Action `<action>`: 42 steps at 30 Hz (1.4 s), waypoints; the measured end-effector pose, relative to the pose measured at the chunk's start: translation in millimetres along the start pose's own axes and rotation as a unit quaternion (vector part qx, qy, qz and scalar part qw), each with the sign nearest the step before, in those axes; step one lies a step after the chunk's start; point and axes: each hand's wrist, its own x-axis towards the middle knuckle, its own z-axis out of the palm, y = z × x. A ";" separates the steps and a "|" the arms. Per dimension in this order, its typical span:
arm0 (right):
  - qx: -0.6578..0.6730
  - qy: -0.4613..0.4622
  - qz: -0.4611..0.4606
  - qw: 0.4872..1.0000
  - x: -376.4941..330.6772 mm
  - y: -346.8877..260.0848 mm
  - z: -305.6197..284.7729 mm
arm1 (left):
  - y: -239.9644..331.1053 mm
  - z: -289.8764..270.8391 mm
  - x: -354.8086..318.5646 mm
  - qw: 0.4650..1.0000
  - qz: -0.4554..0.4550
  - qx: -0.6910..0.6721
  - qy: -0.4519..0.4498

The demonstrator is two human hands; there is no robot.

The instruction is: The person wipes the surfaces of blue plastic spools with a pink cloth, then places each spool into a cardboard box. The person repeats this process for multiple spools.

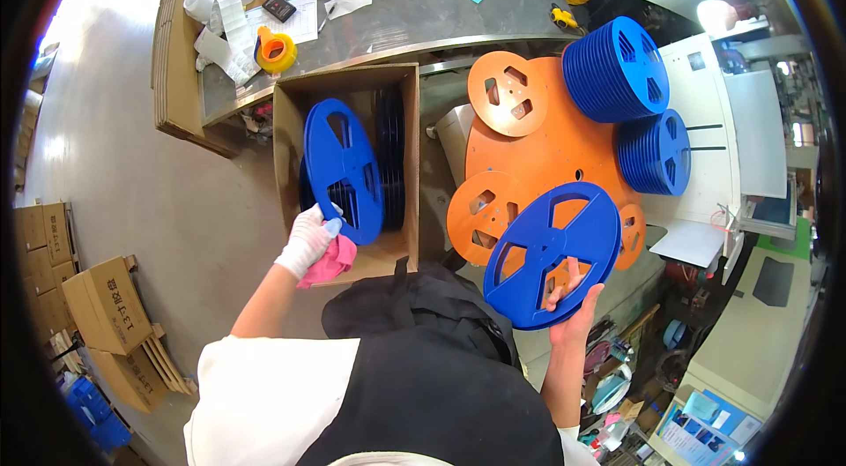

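Note:
My left hand (306, 244), in a white glove, is closed on the lower edge of a blue reel (346, 168). A pink cloth (331, 265) hangs from the same hand. That reel leans inside the mouth of an open cardboard box (289, 149), beside a row of dark-looking reels (392, 157) standing on edge. My bare right hand (577, 312) grips another blue reel (551, 246) by its lower right side, fingers showing through a cutout. This reel is tilted in the air over an orange turntable-like plate (582, 144) and partly hides it.
Two stacks of blue reels (608, 69) rest at the plate's far right, with orange slotted discs (508, 94) around its rim. Beyond the box, a metal workbench (388, 21) carries a tape dispenser (275, 50), bottles and papers. Cartons (107, 303) stand at left; a pale machine (701, 131) at right.

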 end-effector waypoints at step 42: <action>0.353 -0.192 -0.043 0.915 -53.1 -22.5 -37.3 | 167.8 111.3 2.4 0.880 0.116 -0.401 -0.227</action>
